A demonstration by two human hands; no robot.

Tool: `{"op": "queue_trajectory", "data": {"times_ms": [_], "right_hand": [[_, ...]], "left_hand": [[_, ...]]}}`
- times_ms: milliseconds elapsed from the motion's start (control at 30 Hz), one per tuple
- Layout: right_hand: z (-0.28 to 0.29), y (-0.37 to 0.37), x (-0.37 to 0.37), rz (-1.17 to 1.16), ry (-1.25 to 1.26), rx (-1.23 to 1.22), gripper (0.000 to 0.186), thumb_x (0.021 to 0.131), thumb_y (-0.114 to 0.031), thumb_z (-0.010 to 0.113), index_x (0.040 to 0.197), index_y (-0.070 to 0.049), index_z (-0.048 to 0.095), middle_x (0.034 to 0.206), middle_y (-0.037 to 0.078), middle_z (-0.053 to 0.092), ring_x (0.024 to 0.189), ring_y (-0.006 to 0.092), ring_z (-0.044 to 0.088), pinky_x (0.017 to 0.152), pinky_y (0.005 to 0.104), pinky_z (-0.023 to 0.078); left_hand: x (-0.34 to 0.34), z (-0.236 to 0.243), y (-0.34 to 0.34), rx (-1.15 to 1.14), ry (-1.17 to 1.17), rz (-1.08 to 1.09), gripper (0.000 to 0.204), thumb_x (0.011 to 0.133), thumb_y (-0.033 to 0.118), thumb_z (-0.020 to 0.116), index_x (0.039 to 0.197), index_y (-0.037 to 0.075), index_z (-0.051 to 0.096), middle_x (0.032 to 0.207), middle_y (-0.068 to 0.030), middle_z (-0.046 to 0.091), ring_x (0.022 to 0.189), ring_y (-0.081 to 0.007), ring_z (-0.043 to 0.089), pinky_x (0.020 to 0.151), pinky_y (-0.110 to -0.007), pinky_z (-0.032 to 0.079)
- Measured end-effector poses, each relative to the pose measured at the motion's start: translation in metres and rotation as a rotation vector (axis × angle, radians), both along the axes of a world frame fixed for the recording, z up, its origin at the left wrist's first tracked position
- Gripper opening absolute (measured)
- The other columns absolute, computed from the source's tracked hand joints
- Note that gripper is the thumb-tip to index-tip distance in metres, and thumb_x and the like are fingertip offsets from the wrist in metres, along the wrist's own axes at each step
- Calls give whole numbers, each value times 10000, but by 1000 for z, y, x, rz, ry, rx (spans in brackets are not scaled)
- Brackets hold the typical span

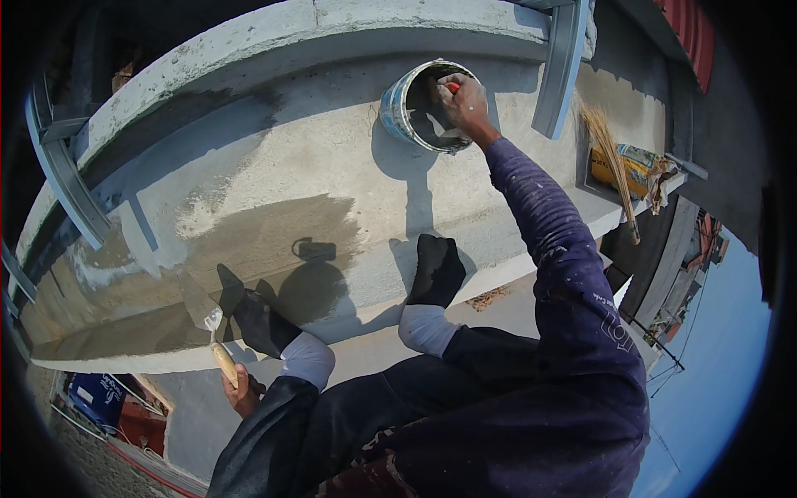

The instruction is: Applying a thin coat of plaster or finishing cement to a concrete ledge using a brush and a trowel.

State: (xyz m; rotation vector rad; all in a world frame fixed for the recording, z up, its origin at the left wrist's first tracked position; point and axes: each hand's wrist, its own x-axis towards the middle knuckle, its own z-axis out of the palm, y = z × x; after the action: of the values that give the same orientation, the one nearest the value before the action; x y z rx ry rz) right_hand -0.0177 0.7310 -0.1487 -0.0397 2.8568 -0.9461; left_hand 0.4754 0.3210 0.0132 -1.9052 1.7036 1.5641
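My left hand (242,393), low on the left, is closed around the wooden handle of a pointed trowel (199,305). Its metal blade points up and away over the damp part of the concrete ledge. At the far side of the ledge my right hand (466,104) reaches over the mouth of a bucket (393,114). Those fingers are wrapped round a red-handled tool (452,87); its working end is down inside the bucket and I cannot make out its kind. Grey wet mix coats the bucket's inner wall.
Dark wet coating (274,241) covers the ledge's left part. Metal channel posts (560,75) stand at both ends, beside a raised concrete kerb (249,50). A straw broom (613,158) leans by a yellow bag (638,170) at right. My feet rest on the ledge's near edge, above a drop.
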Motion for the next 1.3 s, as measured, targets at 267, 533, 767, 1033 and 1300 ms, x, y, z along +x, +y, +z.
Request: {"op": "queue_trajectory", "data": {"times_ms": [267,533,767,1033,1300], "right_hand": [[3,-4,27,372,-217,175,143,849,-120,650,898,9,682,796,228,690,759,391,696,729,435,544],[17,3,14,129,-217,-47,149,898,-148,680,964,-15,683,826,130,699,740,217,670,720,338,520],[11,6,27,361,-200,113,117,867,-125,660,894,-12,668,808,203,691,752,351,699,711,416,532],[22,3,20,270,-244,137,148,892,-134,651,978,-19,686,902,169,719,848,304,706,792,368,528],[19,14,23,144,-165,75,152,870,-147,664,954,-26,701,854,183,715,806,332,708,765,398,536]], "left_hand": [[-6,-4,1,19,51,-30,332,955,376,657,974,95,480,582,15,424,442,-86,401,423,-248,346],[4,-8,2,-14,24,-44,290,964,330,652,922,98,483,584,20,428,418,-83,387,397,-254,338],[10,-18,0,-56,9,-26,283,975,328,642,910,96,492,571,20,431,408,-74,382,380,-247,336],[2,-14,0,-73,45,-71,306,1029,389,527,954,94,498,606,18,433,447,-76,396,414,-257,360],[13,-19,-7,-86,34,-12,334,1026,430,518,990,100,478,684,-1,453,499,-92,438,465,-258,398]]}}
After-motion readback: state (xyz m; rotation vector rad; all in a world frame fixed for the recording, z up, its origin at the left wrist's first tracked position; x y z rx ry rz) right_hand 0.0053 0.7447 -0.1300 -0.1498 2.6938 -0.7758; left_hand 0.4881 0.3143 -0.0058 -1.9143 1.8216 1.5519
